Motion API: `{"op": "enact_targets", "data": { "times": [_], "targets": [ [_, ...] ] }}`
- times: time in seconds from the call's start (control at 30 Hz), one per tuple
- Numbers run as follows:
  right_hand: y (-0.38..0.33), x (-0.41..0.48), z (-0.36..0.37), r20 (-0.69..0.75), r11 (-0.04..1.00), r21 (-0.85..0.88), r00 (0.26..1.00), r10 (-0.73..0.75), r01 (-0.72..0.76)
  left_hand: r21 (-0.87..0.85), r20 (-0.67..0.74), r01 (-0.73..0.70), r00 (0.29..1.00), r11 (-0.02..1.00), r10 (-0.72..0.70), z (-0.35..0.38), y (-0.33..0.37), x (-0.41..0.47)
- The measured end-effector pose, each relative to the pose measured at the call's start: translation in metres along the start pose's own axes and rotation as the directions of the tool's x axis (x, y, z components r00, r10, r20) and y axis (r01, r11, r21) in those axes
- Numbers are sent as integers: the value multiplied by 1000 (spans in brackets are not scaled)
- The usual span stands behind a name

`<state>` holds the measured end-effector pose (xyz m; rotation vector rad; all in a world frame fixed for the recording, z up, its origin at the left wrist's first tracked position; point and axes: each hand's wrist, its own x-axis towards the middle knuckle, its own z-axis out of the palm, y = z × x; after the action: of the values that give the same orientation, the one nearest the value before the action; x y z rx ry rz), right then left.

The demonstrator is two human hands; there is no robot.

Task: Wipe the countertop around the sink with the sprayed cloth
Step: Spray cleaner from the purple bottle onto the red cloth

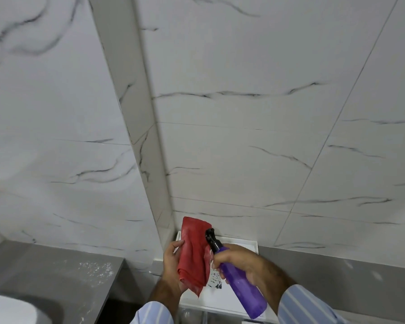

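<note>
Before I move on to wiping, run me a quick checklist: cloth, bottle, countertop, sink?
1. Red cloth held in left hand: ok.
2. Purple spray bottle gripped in right hand, nozzle aimed at the cloth: ok.
3. Cloth already wet with spray: cannot tell.
4. Right hand free for wiping: not ok, the bottle is not yet put down.
5. Grey countertop in view at lower left, with white specks on it: ok.
6. Sink in view: only a white edge shows at the bottom left corner; cannot tell its state.

2 hands (173,260), 1 red cloth (193,256), 1 purple spray bottle (241,284), 1 white tray (243,244).
</note>
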<state>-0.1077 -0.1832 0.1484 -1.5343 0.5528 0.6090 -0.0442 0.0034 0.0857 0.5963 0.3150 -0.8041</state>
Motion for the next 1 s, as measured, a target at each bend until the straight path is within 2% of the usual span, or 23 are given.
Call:
{"op": "enact_targets", "data": {
  "times": [0.13,0.2,0.5,0.7,0.93,1.0],
  "targets": [
    [7,15,2,-188,974,91,964,-186,206,-14,40,46,998,999,-45,-4,3,-2],
    [13,26,-1,-283,961,75,929,-237,268,-32,31,76,997,997,-75,-9,4,-3],
    [54,97,-7,-406,915,26,841,-358,402,-36,-45,141,989,989,-142,-42,6,0],
    [43,120,-7,-317,916,-147,860,-400,373,-74,-66,145,986,987,-150,-45,0,-2],
    [44,122,-3,-306,941,-154,891,-334,300,-35,-140,97,985,995,-101,-38,11,-16],
    [50,112,-4,-316,947,-173,896,-312,269,-49,-113,88,989,995,-93,-37,17,-23]
  ]
}}
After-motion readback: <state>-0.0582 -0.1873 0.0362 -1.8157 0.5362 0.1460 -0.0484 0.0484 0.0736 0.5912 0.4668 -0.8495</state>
